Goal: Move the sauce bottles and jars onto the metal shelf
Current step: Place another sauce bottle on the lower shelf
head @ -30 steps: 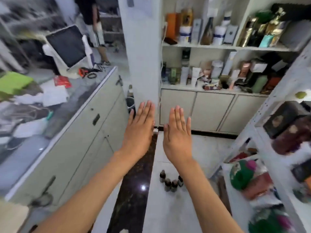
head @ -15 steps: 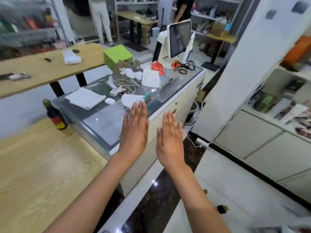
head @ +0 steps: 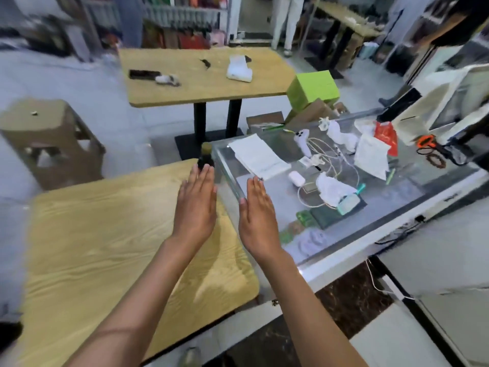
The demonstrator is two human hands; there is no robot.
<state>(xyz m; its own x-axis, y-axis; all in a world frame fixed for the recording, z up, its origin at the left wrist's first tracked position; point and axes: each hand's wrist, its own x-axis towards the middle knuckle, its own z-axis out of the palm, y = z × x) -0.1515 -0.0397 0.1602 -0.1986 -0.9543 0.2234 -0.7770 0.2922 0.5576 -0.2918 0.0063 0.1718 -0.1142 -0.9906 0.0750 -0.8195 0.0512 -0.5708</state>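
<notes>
View swung left, wooden table (head: 105,234), glass counter (head: 397,186)

The dark glass sauce bottle with a tan cap (head: 205,155) shows only its cap and shoulder — the fingertips of the left hand (head: 196,205) cover its body and label, and whether they touch it cannot be told. The far shelving (head: 182,14) is smeared by blur; its goods are only streaks of colour. Two people at the top are cut off by the edge — pale trouser legs (head: 284,19) and a dark sleeve (head: 460,19). Small items under the glass-topped table (head: 370,197) are too hazy to name. The near light wooden table (head: 87,250) runs out of view at the bottom.
</notes>
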